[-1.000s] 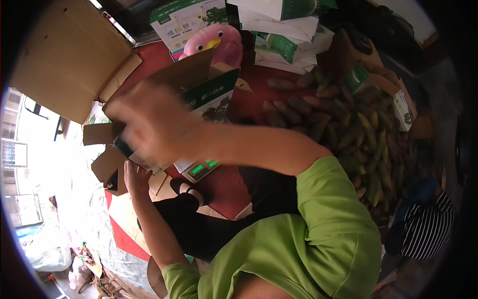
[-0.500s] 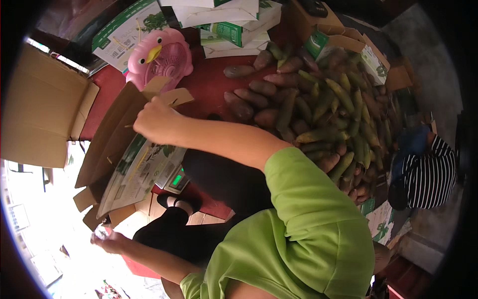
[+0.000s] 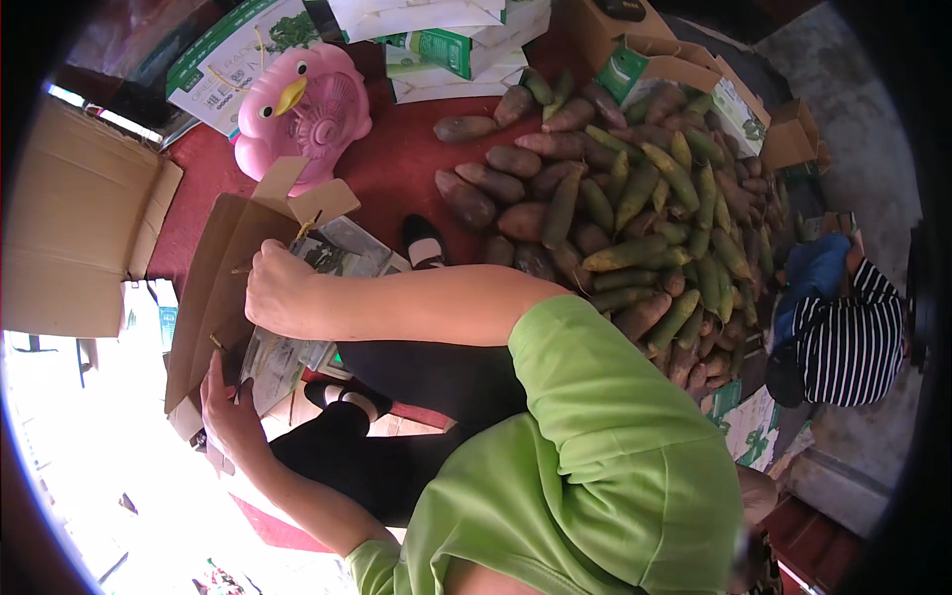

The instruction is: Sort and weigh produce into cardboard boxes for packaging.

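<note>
We have our right hand point(image 3: 283, 293) curled at the open cardboard box point(image 3: 210, 268), can't tell any pinch; left hand point(image 3: 233, 421) beside it, fingers parted, hold unclear.

Red flr cvr point(image 3: 399, 186) | grey flr point(image 3: 858, 213) R | brt light point(image 3: 69, 426) L

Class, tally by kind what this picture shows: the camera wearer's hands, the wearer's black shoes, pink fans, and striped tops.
Hands: 2 (left hand, right hand)
Black shoes: 2
Pink fan: 1
Striped top: 1
Total: 6
</note>
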`<state>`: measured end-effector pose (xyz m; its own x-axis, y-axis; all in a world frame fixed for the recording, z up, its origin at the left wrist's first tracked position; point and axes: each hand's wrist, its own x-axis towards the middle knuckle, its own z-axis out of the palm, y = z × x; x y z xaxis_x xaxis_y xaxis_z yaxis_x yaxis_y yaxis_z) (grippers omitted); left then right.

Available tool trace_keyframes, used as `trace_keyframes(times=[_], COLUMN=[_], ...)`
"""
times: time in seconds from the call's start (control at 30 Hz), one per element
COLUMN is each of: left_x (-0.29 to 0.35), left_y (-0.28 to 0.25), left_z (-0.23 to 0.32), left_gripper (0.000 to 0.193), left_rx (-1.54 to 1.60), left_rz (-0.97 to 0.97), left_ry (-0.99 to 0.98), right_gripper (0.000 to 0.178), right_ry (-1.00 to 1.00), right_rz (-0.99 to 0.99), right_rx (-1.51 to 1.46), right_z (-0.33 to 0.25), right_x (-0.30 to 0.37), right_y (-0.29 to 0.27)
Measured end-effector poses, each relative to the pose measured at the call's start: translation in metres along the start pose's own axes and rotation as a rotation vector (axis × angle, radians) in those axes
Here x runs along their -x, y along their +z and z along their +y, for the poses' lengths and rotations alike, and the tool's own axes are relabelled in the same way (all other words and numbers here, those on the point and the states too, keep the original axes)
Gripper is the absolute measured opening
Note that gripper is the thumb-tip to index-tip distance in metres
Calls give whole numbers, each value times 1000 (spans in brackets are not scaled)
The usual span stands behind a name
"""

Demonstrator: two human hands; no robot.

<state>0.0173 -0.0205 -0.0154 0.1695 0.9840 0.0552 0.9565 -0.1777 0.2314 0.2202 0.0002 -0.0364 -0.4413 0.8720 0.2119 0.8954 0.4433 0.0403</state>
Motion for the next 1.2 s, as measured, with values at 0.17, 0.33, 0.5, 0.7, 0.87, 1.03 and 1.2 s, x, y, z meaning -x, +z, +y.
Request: trace_keyframes(times=[0.17, 0.33, 0.5, 0.7, 0.87, 1.03, 1.2], left_x=[-6, -5, -3, 0, -1, -2, -4], left_y=[21, 30, 32, 34, 29, 29, 30], left_z=[-4, 16, 15, 15, 22, 22, 23], left_gripper=[36, 39, 44, 47, 47, 39, 40], left_rx=[-180, -188, -178, -105, -110, -30, -72], left_rz=[-73, 28, 11, 31, 5, 17, 8], left_ry=[125, 173, 129, 140, 126, 144, 130], right_gripper=[12, 13, 28, 54, 69, 84, 65], right_ry=[51, 163, 628, 1638, 1910, 1949, 1940], right_rz=[0, 299, 576, 70, -16, 172, 169], right_rx=[-64, -283, -567, -393, -179, -715, -499], right_z=[12, 43, 113, 193, 189, 201, 204], right_x=[17, 53, 124, 299, 373, 411, 415], right_y=[-1, 7, 32, 165, 205, 253, 272])
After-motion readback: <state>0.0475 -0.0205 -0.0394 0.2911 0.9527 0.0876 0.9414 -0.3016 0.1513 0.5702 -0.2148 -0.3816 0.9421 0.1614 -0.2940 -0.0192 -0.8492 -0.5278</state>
